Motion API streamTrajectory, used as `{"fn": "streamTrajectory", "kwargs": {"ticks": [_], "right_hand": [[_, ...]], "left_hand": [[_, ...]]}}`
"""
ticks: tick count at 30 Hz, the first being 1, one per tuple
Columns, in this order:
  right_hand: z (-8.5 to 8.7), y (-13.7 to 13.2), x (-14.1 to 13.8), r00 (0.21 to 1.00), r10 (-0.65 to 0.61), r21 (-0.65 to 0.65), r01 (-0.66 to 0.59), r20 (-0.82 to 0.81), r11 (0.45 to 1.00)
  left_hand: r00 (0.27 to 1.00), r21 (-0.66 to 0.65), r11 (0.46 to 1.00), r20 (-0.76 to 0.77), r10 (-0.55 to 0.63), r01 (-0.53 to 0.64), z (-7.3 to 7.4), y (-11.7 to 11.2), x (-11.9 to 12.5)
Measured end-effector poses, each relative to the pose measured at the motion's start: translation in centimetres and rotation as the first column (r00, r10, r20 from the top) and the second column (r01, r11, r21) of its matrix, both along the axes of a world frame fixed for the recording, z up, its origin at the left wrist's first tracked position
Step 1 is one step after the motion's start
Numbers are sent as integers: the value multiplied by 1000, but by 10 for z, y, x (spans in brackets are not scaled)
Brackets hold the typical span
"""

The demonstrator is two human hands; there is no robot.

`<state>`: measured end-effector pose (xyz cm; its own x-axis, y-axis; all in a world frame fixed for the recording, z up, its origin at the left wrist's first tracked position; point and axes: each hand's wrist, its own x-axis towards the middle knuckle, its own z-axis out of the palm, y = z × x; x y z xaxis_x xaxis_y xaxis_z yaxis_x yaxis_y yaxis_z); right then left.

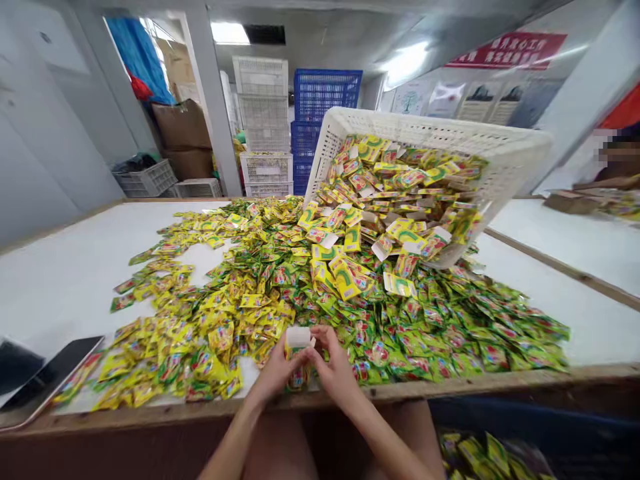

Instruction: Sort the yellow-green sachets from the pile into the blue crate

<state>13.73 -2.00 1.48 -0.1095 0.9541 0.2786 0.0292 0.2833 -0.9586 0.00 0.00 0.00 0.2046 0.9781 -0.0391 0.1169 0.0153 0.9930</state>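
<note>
between left hand [277, 372], right hand [336, 371]; boxy carton [298, 338]

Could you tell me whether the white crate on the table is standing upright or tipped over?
Tipped over: the white crate rests tilted, open mouth toward the camera, with packets spilled onto the table.

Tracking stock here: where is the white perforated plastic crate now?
Head view, right of centre at the back: the crate lies tipped on the white table, spilling yellow-green sachets toward the white-topped packet held by left hand and right hand.
</note>
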Motion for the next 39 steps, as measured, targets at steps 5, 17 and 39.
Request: {"fn": "streamTrajectory", "kwargs": {"ticks": [5, 17, 39], "right_hand": [[-10, 0, -1, 997, -67, -19, 66, -47, 998], [-12, -2, -5, 985, -29, 70, 17, 172, 997], [-6, 2, -15, 981, -116, 153, 92, 155, 984]], "left_hand": [[999, 53, 998, 52, 15, -18, 1, -6, -4], [986, 159, 973, 15, 166, -167, -2, -23, -17], [945, 198, 932, 188, 266, -302, 0, -24, -11]]}}
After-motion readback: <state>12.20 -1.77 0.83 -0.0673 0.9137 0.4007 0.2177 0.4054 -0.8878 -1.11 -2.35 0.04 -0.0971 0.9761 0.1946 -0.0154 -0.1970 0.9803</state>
